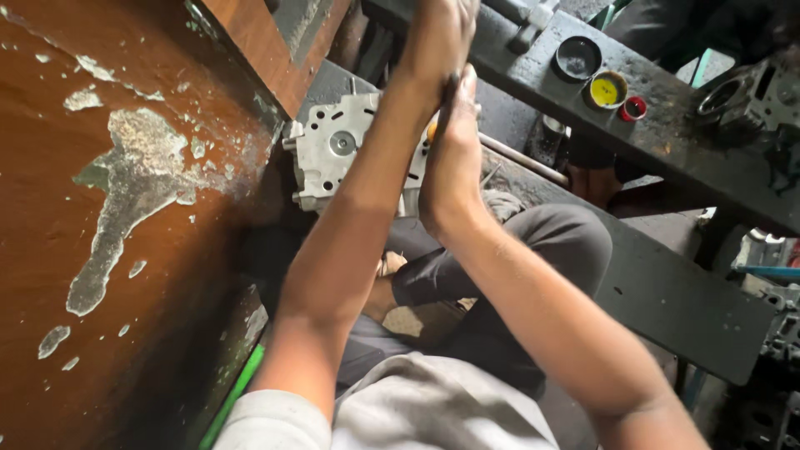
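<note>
My left hand (437, 37) and my right hand (454, 158) are pressed palm to palm around a thin dark stick (447, 104) with an orange part (431, 132) low on it. The stick points down toward a pale grey metal engine head (333, 150) with several holes, which lies just behind my wrists. The stick's lower end is hidden by my arms. My knees in dark trousers are below the hands.
A brown wooden surface with peeled paint (100, 208) fills the left. On a dark metal bench (667, 158) stand a dark tin (577, 57), a yellow tin (607, 89) and a small red cap (633, 107). Another engine part (750, 96) sits top right. A metal rod (521, 158) runs behind.
</note>
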